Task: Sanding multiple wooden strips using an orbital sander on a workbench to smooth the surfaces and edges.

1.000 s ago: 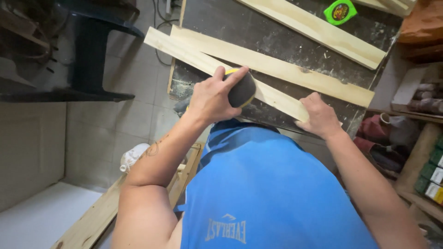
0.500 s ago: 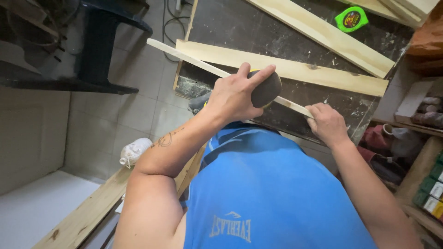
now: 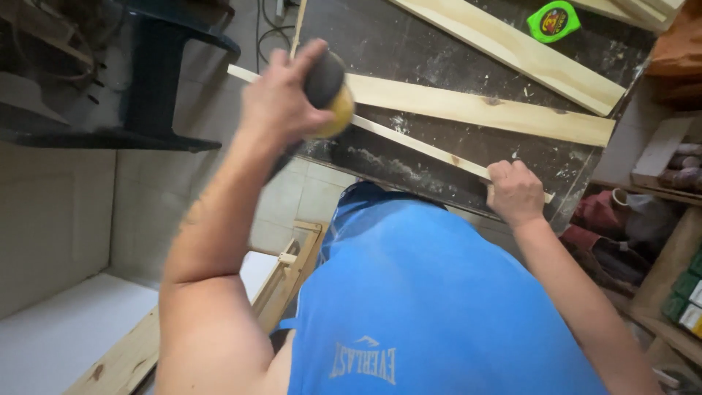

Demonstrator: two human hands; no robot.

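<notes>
The thin wooden strip you are working on lies slanted across the dark, dusty desk, its far end sticking out past the desk's left edge over the tiled floor. Your left hand is wrapped around a sanding sponge (dark on one face, yellow on the other), fingers closed tight on it, and the sponge sits on the strip near that overhanging end. Your right hand is clamped down on the strip's near end at the desk's front edge, fingers curled over the wood and holding it.

Just beyond the strip, a wider pale board lies roughly alongside it, and farther back a second board runs at a steeper slant. A bright green tape measure rests near the desk's far corner, beside that second board. Sawdust is scattered on the desk between the pieces.

Off to the left stands a dark plastic chair. Below your left arm, what looks like a light wooden frame leans near the floor, though it is partly hidden.
</notes>
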